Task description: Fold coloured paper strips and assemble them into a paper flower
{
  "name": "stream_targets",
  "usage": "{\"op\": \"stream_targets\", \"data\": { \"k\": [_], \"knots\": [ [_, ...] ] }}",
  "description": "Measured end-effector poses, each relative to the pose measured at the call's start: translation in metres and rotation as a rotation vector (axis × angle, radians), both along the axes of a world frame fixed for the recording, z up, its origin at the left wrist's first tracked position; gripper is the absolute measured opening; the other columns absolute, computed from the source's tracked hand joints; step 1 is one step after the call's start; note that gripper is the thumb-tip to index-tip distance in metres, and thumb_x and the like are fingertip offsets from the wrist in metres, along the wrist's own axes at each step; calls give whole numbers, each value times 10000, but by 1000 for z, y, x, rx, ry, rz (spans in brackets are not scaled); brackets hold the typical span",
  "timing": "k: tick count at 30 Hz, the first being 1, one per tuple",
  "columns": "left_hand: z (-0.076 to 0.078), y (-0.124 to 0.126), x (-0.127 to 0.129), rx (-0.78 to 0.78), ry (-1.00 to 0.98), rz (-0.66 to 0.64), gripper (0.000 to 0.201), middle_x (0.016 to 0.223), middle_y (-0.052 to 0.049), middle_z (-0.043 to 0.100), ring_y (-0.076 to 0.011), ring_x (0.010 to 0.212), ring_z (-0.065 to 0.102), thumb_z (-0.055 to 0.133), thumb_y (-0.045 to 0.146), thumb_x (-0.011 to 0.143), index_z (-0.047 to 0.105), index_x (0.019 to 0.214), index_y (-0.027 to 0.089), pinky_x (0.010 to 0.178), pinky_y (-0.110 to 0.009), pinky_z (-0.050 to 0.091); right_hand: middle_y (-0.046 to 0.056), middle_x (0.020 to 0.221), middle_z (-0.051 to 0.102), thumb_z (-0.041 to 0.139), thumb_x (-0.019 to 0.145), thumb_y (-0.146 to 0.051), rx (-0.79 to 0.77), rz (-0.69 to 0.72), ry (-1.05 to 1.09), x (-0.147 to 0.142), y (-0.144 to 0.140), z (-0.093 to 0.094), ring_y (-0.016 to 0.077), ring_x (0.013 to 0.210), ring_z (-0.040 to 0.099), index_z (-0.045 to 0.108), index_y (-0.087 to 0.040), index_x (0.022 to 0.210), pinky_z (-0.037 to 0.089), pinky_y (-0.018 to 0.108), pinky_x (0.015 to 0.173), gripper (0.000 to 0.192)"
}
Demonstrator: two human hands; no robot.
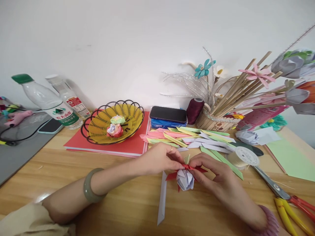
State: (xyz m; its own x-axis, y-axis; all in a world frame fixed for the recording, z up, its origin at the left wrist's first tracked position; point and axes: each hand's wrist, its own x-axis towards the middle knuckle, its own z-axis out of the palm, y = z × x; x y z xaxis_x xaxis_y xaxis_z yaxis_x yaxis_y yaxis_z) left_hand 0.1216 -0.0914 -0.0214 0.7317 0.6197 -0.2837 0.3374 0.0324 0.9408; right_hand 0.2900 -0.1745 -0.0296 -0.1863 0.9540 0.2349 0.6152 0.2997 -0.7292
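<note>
Between my two hands is a folded paper flower (185,180), with a white ball-shaped part and red pointed strips sticking out around it. My left hand (161,159) pinches its red paper from the left, thumb and fingers together. From the other side my right hand (213,172) grips the red folds near the top. A small pale green tip shows between the hands. Just left of the flower, a folded white paper strip (161,200) lies on the wooden table (118,200). Parts of the red strips are hidden behind the fingers.
Behind the hands lie many folded paper strips (194,139). A yellow basket (98,131) with two paper balls rests on red paper (76,139). To the right are a thread spool (243,156), scissors (273,185) and yellow-handled pliers (285,214). Bottles (49,98) stand at left.
</note>
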Motion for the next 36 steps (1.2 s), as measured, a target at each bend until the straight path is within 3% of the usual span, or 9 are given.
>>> {"op": "stream_targets", "data": {
  "k": [3,9,14,24,29,33,36],
  "knots": [
    [2,2,-3,97,77,-67,192,681,-29,647,-140,644,566,586,261,653,665,758,121,557,-219,418,23,750,587,478,839,-240,-10,17,2,-1,0,-1,139,702,552,565,-214,765,446,254,608,118],
    [1,3,-6,211,39,-163,162,702,-8,654,-112,667,572,558,226,683,659,770,134,577,-184,412,21,757,596,486,833,-222,-2,21,9,-3,1,0,132,708,561,567,-215,768,450,243,618,104],
    [-8,-1,-4,289,17,-106,124,675,-2,639,-90,596,552,553,214,682,621,747,133,494,-163,383,15,700,594,500,807,-188,72,8,-43,-4,1,1,123,638,558,556,-204,726,446,229,547,100],
    [-8,-12,0,668,-8,-59,49,591,22,590,-80,529,487,526,144,635,571,645,160,497,-176,359,34,710,603,511,793,-157,242,48,-245,-1,-2,-1,156,667,550,544,-203,763,451,287,570,64],
    [-9,-15,2,803,12,-31,84,579,27,556,-81,513,460,484,101,633,529,639,172,489,-179,349,64,866,644,542,771,-160,419,47,-431,5,-5,-1,189,778,576,566,-206,957,466,329,657,193],
    [-14,-15,1,1031,-46,55,103,618,2,567,-94,554,490,450,91,690,520,667,164,528,-189,374,43,826,646,591,733,-130,514,13,-428,4,-10,-1,162,715,580,529,-225,1044,457,285,619,330],
    [-18,-16,-2,1308,-27,109,146,659,-33,589,-118,603,523,411,96,747,536,697,153,548,-210,382,-3,644,596,548,773,-178,387,-101,-243,-2,-14,2,121,551,532,545,-216,876,427,237,504,109]
  ]
}}
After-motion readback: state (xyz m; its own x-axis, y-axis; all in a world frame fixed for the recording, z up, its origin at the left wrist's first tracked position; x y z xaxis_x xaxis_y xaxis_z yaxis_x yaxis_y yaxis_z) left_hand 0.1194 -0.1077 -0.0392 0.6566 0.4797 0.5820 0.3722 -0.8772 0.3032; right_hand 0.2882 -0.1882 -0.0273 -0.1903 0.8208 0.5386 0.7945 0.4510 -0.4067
